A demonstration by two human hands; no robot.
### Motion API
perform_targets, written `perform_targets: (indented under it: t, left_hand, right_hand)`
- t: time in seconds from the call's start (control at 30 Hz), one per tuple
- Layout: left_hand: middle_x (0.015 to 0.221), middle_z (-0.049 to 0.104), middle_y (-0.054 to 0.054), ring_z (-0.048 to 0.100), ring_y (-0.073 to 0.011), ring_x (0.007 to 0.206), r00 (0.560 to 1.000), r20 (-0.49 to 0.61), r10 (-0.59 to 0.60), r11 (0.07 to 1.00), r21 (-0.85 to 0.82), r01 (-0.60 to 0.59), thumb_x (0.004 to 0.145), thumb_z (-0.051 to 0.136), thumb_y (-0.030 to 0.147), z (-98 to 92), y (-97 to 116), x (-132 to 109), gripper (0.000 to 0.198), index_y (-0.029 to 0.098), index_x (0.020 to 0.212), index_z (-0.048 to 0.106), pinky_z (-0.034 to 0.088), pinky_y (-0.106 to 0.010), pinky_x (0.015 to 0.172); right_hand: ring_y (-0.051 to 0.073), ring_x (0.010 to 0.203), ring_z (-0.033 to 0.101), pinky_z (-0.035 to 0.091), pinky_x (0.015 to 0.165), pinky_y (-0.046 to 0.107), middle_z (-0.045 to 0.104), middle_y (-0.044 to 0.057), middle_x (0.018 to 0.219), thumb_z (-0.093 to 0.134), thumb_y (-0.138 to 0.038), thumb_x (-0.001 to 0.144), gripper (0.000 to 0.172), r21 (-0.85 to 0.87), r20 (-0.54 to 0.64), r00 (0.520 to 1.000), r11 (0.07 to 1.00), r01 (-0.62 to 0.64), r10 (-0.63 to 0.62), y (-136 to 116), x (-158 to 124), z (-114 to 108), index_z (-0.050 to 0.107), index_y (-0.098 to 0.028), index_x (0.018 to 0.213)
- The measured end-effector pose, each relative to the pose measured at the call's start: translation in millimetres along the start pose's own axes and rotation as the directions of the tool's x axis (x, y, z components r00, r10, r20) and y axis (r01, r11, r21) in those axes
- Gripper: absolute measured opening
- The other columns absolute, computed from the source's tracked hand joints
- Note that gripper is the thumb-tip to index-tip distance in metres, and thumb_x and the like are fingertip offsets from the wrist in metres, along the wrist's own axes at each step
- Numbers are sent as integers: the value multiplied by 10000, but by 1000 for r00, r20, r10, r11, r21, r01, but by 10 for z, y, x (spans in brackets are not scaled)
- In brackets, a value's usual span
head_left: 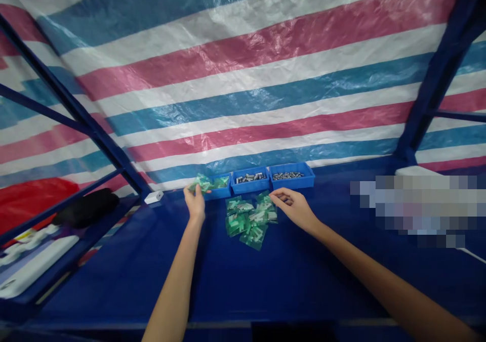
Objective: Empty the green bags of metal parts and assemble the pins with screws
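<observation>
Plainly the small green plastic packet (pixel 202 183) pinched in the left hand (pixel 195 204) is light, thin and crinkly, likely slick, so I judge an edge or corner pinch suits it best; it sits above the fingertips, over the near rim of the leftmost blue bin (pixel 218 187) at the far side of the blue table (pixel 266 276). The right hand (pixel 294 206) hovers just right of the loose pile of green packets (pixel 248 219), fingers narrowly curled, thumb near forefinger; whether they pinch anything I cannot tell; the middle bin (pixel 250 179) and right bin (pixel 291 175) hold small grey metal parts.
</observation>
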State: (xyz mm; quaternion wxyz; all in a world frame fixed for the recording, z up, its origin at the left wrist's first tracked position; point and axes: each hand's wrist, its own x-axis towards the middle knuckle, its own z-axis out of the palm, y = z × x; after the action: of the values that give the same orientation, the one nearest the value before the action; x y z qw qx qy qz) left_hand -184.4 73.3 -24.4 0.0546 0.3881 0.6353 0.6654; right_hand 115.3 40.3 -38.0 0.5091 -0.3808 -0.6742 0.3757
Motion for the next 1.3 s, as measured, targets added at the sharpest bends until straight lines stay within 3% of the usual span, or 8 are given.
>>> perform_targets:
  t: [0.2,0.37,0.53,0.67,0.87,1.07,1.2,1.3]
  left_hand:
    - [866,591,-18,600,-149,769,994,11,109,970,216,-109,705,575,184,-121,-190,127,357,205,1039,453,453,-309,794]
    - [822,585,-41,561,-234,887,957,151,248,784,549,-289,796,473,278,-65,-214,27,360,198,1147,463,358,-431,889]
    - [1012,581,-113,509,-284,988,955,116,271,735,616,-283,832,417,296,-41,-192,-24,398,197,1217,439,350,-447,878]
    - [1183,503,-143,430,-329,1087,928,146,342,636,691,-343,842,408,327,-46,-168,-65,308,199,1065,578,323,-478,884]
    - [1012,618,-118,520,-272,964,869,401,291,508,705,-495,876,307,319,-20,-133,-72,372,169,873,647,286,-473,899]
    - [990,625,-150,524,-293,958,867,418,270,445,744,-498,868,284,343,-11,-138,-31,419,129,893,643,303,-465,873]
    - [990,607,-159,510,-312,971,843,424,332,433,726,-535,861,309,361,19,-93,-48,389,136,923,621,303,-475,859]
    - [1021,585,-149,496,-310,993,777,445,446,438,648,-623,855,342,357,84,78,-150,344,154,950,603,293,-467,870]
  right_hand:
    - [158,678,588,465,584,269,643,34,736,548,-405,767,245,5,24,1000,1000,1,-1,6,-30,22,647,-187,821]
    - [155,679,581,448,574,263,644,30,739,541,-387,782,226,-48,42,999,999,18,-16,-36,-61,18,646,-194,836]
    - [148,664,579,440,563,258,647,30,751,547,-357,780,203,-84,70,997,996,34,-28,-43,-76,26,646,-195,852]
    - [139,648,576,432,552,251,647,26,749,540,-331,787,181,-117,88,996,992,40,-29,-23,-83,40,642,-195,847]
    - [150,771,580,446,668,275,637,31,868,555,-326,782,202,-299,220,966,933,201,-137,35,-92,25,630,-224,939]
    - [268,1137,439,317,932,488,497,65,1256,610,-485,727,465,-504,345,937,832,231,-51,36,-115,1,560,-300,1150]
    - [279,1195,391,263,965,526,426,71,1334,584,-507,746,423,-491,369,929,853,176,21,61,-82,-16,582,-303,1116]
    - [282,1199,391,266,952,542,425,79,1322,603,-476,744,333,-470,354,935,869,154,25,100,-44,-35,620,-278,1010]
